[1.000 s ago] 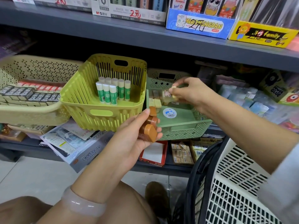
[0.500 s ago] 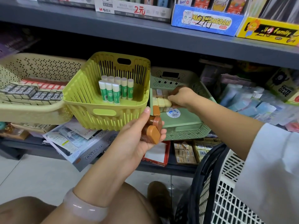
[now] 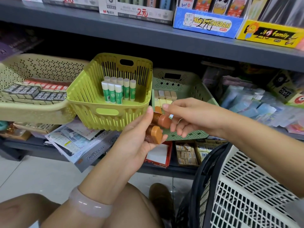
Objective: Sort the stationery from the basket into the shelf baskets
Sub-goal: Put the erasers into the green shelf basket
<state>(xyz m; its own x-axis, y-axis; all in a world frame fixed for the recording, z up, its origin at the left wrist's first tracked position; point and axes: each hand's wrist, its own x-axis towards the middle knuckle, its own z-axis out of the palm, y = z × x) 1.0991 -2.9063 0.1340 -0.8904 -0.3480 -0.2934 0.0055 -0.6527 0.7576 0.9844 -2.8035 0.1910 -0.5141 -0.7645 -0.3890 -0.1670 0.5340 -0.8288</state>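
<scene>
Nearest, the white slatted basket stands at her right knee, its dark rim just below her right forearm. Her left hand grips brown oval erasers; the right hand, fingers loosely bent, touches the upper one. Behind, the pale green shelf basket holds rows of erasers, hard against the yellow-green basket of glue sticks

Person seen from above, both forearms bare. A smooth, translucent pale pink bangle circles the left wrist at near left. A white sleeve edge shows at the near right margin, and a brown shoe appears low at centre, between the bare knees.
</scene>
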